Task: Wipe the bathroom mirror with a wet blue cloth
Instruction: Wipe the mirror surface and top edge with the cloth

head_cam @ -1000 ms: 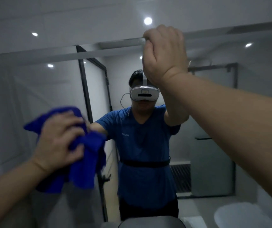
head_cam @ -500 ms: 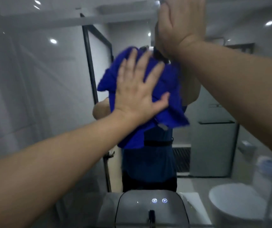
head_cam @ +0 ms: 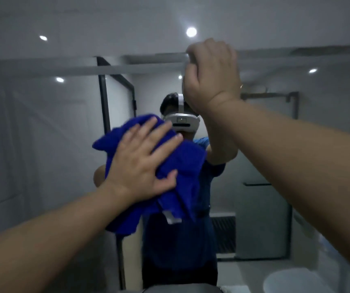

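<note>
Nothing here can be read: no words, numbers or brand marks. The white tag [head_cam: 173,219] at the lower edge of the cloth [head_cam: 186,166] is too blurred to show any print. The headset [head_cam: 181,123] reflected in the mirror [head_cam: 43,144] just above the cloth shows only a dark strip and a small pale patch, with no legible mark.

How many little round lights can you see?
5 lights: top left and top middle, both above the mirror; three reflected in the mirror, at left, middle and right. More may be hidden.
</note>
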{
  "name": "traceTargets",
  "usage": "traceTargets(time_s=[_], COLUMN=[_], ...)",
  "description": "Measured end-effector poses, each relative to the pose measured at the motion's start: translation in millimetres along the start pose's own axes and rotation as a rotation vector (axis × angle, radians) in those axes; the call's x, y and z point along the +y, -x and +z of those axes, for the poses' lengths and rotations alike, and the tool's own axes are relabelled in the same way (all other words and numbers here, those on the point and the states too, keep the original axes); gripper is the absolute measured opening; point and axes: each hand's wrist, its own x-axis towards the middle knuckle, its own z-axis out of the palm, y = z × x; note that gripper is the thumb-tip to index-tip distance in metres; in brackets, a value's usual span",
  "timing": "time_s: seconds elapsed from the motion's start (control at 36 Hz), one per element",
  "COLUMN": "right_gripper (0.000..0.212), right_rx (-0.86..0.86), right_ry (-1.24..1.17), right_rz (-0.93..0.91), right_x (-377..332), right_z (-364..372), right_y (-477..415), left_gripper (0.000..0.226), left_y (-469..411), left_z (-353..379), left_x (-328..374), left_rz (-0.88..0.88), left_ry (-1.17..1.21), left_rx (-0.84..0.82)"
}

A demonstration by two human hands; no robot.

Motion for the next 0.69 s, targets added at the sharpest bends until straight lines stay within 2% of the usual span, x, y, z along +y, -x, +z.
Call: traceTargets(time_s=[0.14, 0.28, 0.36, 0.56, 0.69], right_gripper=[0.033, 0.036, 0.031, 0.029, 0.025], right_rx=[-0.021, -0.032, -0.004, 0.005, -0.048], right_ry=[0.005, -0.006, 0.014, -0.013, 0.004], right_rz=[-0.004, -0.006, -0.026, -0.035, -0.011], right_x=[-2, 2, 5, 2, 0], right_z=[-4, 2, 4, -3, -3], right_y=[-2, -5, -6, -2, -2], left_gripper=[0.067, 0.066, 0.063, 0.06, 0.054], left_y=[-82, -132, -143, -129, -103], left_z=[-15, -20, -21, -30, -48], left_x=[-46, -49, -42, -69, -123], left_rz=[-0.374, -0.559, -0.545, -0.299, -0.375], left_ry=[-0.099, -0.123, -0.117, -0.117, -0.14], left_rx=[0.177, 0.179, 0.176, 0.156, 0.185])
